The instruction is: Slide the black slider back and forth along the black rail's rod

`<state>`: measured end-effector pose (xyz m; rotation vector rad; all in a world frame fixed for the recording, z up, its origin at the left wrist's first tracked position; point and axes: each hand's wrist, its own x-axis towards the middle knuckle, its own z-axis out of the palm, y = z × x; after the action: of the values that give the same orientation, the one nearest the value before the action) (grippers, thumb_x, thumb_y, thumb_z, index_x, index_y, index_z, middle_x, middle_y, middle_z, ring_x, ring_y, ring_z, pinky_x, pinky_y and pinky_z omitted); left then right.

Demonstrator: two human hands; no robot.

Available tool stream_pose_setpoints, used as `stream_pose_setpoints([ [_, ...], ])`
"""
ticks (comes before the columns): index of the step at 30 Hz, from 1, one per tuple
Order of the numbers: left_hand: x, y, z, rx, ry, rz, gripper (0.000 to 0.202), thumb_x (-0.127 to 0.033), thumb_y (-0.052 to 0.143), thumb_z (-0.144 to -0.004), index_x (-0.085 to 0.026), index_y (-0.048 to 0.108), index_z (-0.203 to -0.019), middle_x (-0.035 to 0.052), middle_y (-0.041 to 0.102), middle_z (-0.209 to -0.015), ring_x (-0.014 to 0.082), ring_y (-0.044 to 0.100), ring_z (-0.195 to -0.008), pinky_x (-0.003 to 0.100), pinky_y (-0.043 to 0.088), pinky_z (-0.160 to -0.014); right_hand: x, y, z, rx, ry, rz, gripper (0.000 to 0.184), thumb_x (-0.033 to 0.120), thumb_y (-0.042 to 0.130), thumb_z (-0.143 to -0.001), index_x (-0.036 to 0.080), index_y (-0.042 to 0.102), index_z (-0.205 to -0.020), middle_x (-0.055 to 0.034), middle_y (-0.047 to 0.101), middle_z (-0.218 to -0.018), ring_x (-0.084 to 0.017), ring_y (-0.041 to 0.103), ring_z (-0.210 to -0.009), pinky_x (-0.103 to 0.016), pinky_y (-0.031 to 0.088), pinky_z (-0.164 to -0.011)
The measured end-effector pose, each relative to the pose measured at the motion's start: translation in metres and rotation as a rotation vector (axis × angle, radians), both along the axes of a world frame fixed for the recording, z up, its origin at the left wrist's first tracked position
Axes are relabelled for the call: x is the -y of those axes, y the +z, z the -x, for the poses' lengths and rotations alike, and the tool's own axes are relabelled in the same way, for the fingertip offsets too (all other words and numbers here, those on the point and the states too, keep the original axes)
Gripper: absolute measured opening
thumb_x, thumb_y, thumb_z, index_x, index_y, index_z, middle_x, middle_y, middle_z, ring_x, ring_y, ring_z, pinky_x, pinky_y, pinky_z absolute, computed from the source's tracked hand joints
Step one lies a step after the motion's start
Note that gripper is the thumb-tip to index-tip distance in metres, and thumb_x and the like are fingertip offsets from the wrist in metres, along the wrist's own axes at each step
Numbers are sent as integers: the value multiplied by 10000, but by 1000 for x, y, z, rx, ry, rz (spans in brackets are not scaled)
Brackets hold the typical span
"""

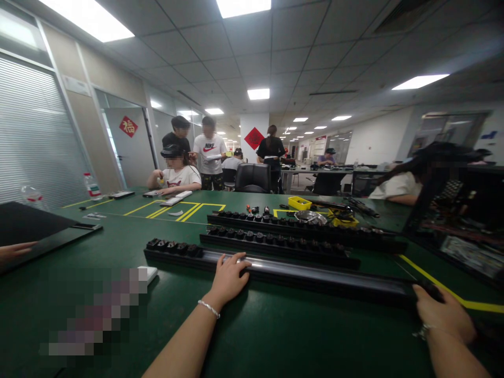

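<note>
A long black power strip housing [334,275] lies across the green table in front of me. Several black socket modules [173,247] sit in its left end, while the rest of its length shows a smooth, shiny channel. My left hand [230,278] rests on the near edge of the housing, fingers spread over the channel just right of the sockets. At the far right end, my right hand [444,315] is closed around a dark part that looks like the housing's end; its fingers are partly hidden. Behind lie two similar strips, a middle one [275,244] and a rear one [354,236], both lined with sockets.
Beyond the strips are a yellow bin [299,203], a metal bowl [311,218] and loose cables [362,206]. A partly blurred phone-like object [147,275] lies at left. Another person's hand [16,252] is by a black panel [35,226]. A seated person [401,184] is at right.
</note>
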<state>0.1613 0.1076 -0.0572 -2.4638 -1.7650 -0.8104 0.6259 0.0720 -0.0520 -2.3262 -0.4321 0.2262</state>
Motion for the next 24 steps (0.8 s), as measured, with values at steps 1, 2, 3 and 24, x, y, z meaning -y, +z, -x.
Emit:
stream_pose_setpoints([
  [1, 0, 0, 0, 0, 0, 0, 266, -286, 512, -768, -357, 596, -1011, -33, 491, -1282, 183, 462, -1136, 486, 104, -1060, 0, 0, -1, -3, -7, -1, 634, 616, 412, -700, 255, 488, -1215, -120, 510, -1244, -340, 492, -1089, -436, 398, -909],
  [2, 0, 0, 0, 0, 1, 0, 267, -286, 512, -768, -356, 596, -1012, -32, 491, -1282, 184, 461, -1137, 486, 100, -1062, 0, 0, -1, -10, -21, -4, 634, 615, 413, -702, 250, 489, -1214, -125, 513, -1239, -341, 497, -1082, -439, 405, -900],
  [3, 0, 0, 0, 0, -1, -1, 267, -288, 512, -769, -354, 596, -1014, -30, 491, -1283, 185, 462, -1136, 486, 99, -1062, 0, 0, -1, -17, -35, -8, 633, 612, 412, -705, 243, 492, -1213, -131, 518, -1231, -343, 503, -1073, -442, 413, -888],
  [24, 0, 0, 0, -13, 0, -1, 274, -281, 510, -767, -359, 594, -1016, -35, 490, -1281, 187, 463, -1137, 482, 114, -1062, 0, -7, -23, -57, -89, -42, 628, 590, 471, -680, 200, 527, -1169, -148, 578, -1144, -346, 565, -977, -432, 470, -805],
])
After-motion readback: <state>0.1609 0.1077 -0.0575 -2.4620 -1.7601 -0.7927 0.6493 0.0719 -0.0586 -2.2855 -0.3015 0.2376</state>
